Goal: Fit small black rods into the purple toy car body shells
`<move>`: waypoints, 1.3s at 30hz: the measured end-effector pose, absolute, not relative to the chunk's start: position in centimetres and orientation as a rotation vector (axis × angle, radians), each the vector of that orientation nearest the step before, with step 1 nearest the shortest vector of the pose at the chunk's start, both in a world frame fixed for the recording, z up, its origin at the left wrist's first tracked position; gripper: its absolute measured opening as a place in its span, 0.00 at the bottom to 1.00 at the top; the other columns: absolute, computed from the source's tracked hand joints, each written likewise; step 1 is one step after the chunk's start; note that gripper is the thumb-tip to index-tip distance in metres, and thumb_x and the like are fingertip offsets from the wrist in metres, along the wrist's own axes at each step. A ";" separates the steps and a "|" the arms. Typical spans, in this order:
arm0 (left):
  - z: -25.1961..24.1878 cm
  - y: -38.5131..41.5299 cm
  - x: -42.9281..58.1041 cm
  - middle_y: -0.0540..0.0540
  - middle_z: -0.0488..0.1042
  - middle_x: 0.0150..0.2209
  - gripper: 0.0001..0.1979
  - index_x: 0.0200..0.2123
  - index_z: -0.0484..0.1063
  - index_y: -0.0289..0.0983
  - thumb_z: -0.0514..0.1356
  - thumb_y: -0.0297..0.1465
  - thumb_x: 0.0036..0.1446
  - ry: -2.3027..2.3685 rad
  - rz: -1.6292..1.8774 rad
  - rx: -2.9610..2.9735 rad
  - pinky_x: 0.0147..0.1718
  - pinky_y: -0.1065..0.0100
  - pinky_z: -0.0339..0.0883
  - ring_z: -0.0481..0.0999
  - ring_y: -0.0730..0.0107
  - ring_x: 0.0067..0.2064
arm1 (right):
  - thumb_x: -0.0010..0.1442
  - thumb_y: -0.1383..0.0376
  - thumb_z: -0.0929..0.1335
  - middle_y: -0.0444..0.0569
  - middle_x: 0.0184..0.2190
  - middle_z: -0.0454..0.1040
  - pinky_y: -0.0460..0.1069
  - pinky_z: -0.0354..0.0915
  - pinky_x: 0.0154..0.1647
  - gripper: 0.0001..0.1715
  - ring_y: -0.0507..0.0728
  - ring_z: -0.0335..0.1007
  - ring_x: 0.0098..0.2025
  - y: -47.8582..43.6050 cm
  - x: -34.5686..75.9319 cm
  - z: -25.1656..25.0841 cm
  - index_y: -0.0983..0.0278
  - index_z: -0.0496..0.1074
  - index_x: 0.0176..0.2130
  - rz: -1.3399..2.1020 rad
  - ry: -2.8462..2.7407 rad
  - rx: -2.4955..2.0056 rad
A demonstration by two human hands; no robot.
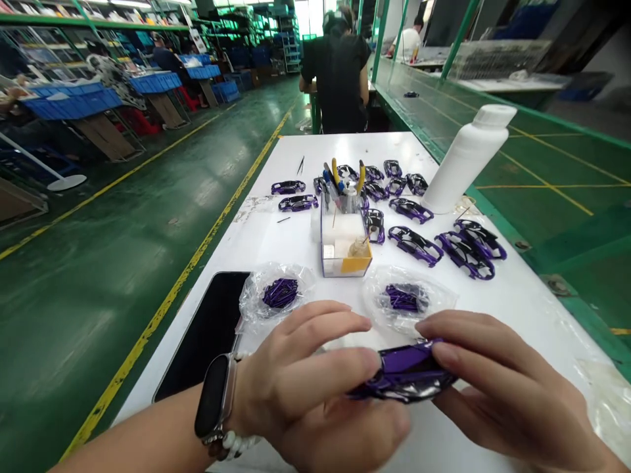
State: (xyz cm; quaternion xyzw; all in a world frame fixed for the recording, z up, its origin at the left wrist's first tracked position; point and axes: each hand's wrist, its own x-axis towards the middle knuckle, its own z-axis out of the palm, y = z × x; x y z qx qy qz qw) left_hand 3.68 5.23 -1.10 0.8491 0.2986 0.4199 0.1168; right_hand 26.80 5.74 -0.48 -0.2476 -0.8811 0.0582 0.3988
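black phone lying on the white surface; left hand, grip closed on one end of a purple-and-black model car shell, held between both hands above the surface; right hand, grip closed on the other end. a light hold at the edges best suits this glossy shell.

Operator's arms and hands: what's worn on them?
No gloves on either the left hand or the right hand, and no sleeve shows on the bare left forearm. The left wrist carries a smartwatch with a dark rounded-rectangle face and silver-toned case, plus a beaded bracelet with white beads.
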 end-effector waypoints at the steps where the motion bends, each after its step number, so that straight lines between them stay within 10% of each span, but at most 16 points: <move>1: -0.9 5.5 3.6 0.43 0.73 0.41 0.11 0.41 0.72 0.41 0.64 0.40 0.58 0.871 1.244 2.519 0.40 0.56 0.78 0.76 0.60 0.41 | 0.56 0.80 0.68 0.54 0.50 0.74 0.54 0.74 0.50 0.43 0.61 0.73 0.51 5.7 27.1 -0.7 0.59 0.59 0.66 0.099 -2.242 -0.637; 7: 0.7 6.8 1.8 0.44 0.76 0.41 0.08 0.42 0.72 0.36 0.63 0.31 0.60 0.688 1.437 2.803 0.45 0.60 0.78 0.79 0.64 0.44 | 0.58 0.76 0.68 0.57 0.50 0.77 0.56 0.78 0.46 0.47 0.63 0.76 0.50 5.5 28.3 -1.8 0.61 0.49 0.71 0.000 -2.326 -0.627; 26: 0.6 6.9 1.5 0.42 0.78 0.39 0.08 0.44 0.70 0.29 0.60 0.23 0.60 0.566 1.526 2.894 0.43 0.59 0.76 0.78 0.64 0.42 | 0.55 0.79 0.68 0.55 0.56 0.73 0.55 0.77 0.49 0.40 0.63 0.74 0.54 5.8 28.1 -2.0 0.59 0.63 0.63 -0.021 -2.284 -0.617; 35: 0.6 6.4 1.6 0.39 0.78 0.45 0.36 0.55 0.67 0.35 0.68 0.51 0.51 0.911 1.349 2.287 0.47 0.60 0.76 0.79 0.59 0.46 | 0.56 0.63 0.73 0.51 0.41 0.77 0.47 0.76 0.41 0.29 0.58 0.78 0.39 4.9 25.6 -1.2 0.61 0.65 0.55 0.345 -1.987 -0.948; 39: 0.8 6.4 1.7 0.42 0.77 0.45 0.34 0.54 0.67 0.38 0.73 0.45 0.48 0.908 1.280 2.184 0.49 0.62 0.75 0.79 0.61 0.45 | 0.56 0.65 0.74 0.52 0.43 0.76 0.47 0.76 0.41 0.31 0.58 0.77 0.41 5.2 25.8 -1.1 0.60 0.63 0.57 0.476 -2.023 -0.939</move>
